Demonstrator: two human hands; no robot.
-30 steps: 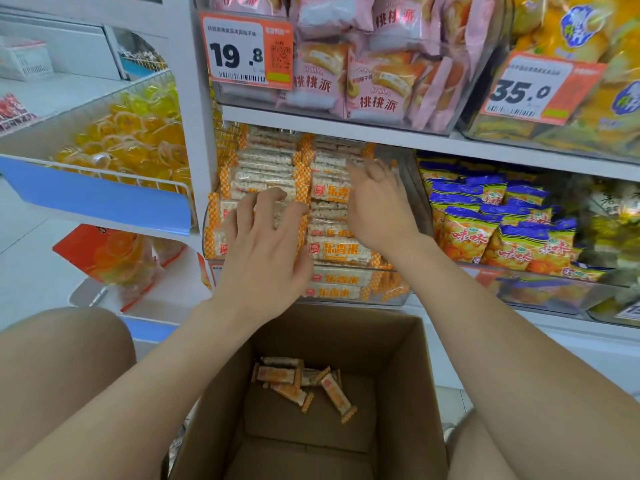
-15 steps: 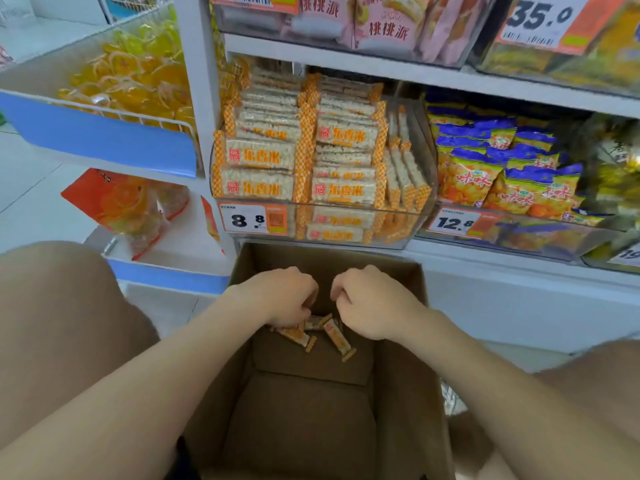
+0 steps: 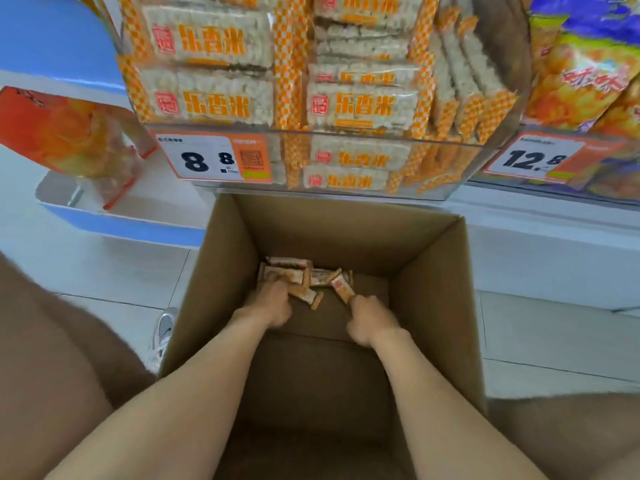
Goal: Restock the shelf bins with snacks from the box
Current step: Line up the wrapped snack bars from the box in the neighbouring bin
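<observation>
An open cardboard box (image 3: 446, 306) stands on the floor below the shelf. Several orange-and-white snack bars (image 3: 320, 276) lie at its far bottom end. My left hand (image 3: 272, 306) is down in the box, with its fingers curled over the bars on the left of the pile. My right hand (image 3: 372, 323) pinches the near end of one tilted bar (image 3: 342, 288). Just above the box sits the clear shelf bin (image 3: 453, 168), packed with rows of the same rice snack packs (image 3: 214, 102). It carries an 8.8 price tag (image 3: 207, 160).
To the right is a neighbouring bin of blue-and-orange snack bags (image 3: 585, 71) with a 12.8 tag (image 3: 533, 159). An orange packet (image 3: 69, 133) lies in a low white tray at left. A shoe (image 3: 166, 329) and my knees flank the box on the tiled floor.
Both hands have come off the bin, reached down into the box and closed on the bars at its bottom. The view has dropped closer to the box.
</observation>
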